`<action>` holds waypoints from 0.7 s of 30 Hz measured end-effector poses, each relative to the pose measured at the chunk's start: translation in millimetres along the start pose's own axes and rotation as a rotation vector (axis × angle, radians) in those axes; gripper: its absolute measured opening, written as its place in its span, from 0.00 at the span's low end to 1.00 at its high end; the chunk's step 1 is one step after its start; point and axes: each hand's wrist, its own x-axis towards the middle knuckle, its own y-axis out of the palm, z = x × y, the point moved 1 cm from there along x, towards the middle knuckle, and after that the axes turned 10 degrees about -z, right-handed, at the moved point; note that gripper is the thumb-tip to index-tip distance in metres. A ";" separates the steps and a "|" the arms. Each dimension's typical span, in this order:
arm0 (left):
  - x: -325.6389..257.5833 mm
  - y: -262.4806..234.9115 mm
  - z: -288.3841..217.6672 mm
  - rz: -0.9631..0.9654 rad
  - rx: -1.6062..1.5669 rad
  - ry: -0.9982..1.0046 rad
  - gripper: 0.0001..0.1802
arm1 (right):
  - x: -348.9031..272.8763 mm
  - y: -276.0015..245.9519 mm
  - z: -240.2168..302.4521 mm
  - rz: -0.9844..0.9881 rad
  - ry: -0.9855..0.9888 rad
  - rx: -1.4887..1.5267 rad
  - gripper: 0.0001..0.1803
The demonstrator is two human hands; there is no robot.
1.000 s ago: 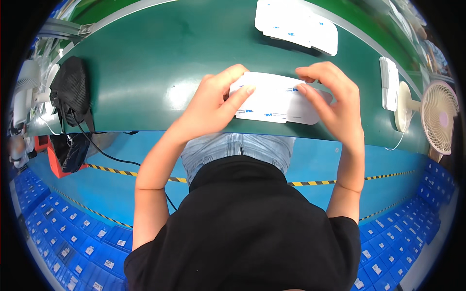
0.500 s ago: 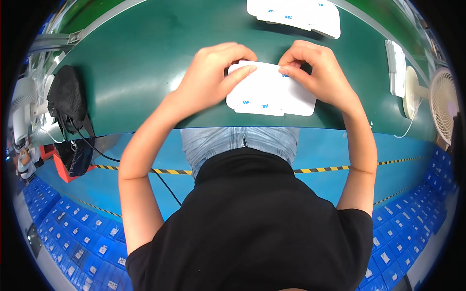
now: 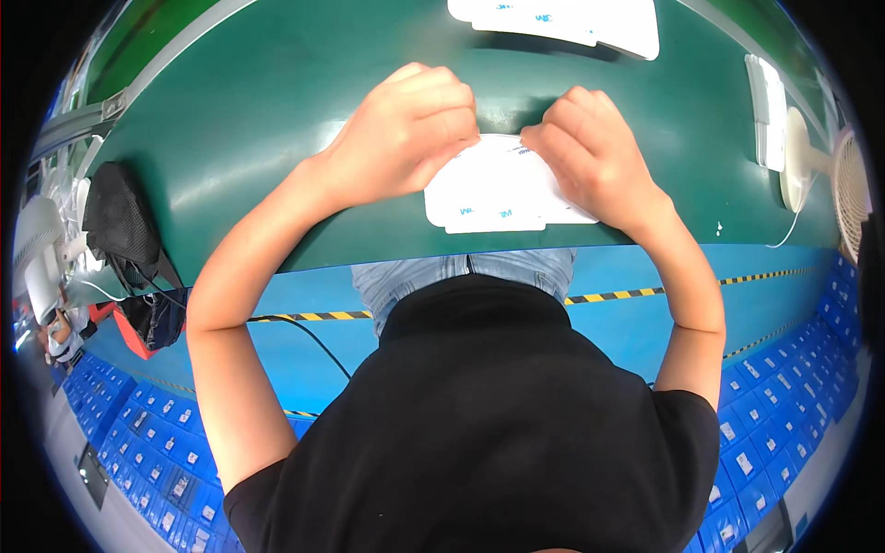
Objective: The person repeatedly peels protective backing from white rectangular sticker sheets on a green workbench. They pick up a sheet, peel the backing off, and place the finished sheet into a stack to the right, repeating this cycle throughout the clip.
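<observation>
White sheets lay near the six-o'clock edge of the table, the left hand and right hand pinching them at eleven and one o'clock, each grip closed, seemingly for even control.

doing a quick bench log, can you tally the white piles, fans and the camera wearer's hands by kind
White piles: 3 (near pile, far pile, right pile)
Fans: 2 (left fan, right fan)
Hands: 2 (left hand, right hand)
Total: 7
</observation>
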 end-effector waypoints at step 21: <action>-18.8 14.5 -82.5 0.194 0.672 -0.107 0.51 | 0.1 -2.5 17.0 -0.045 -0.067 -0.219 0.15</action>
